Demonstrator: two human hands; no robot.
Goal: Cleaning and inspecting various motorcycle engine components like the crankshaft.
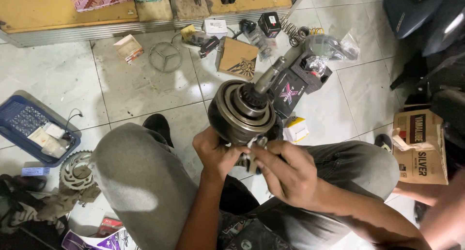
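Note:
A round dark metal drum assembly [240, 110] with a steel shaft [270, 75] sticking up and away is held above my knees. My left hand [213, 153] grips its lower left rim. My right hand [286, 170] pinches a small grey rag or part [255, 142] against the drum's lower edge. My legs in grey trousers [140, 182] frame the work on both sides.
A blue plastic basket [19, 119] and a toothed sprocket [77, 170] lie at the left. Small boxes [236, 57], springs [295, 32], plastic bags and a ring emblem [165, 56] litter the tiled floor ahead. A cardboard box [419, 148] stands at the right, a wooden bench [48, 12] at the back.

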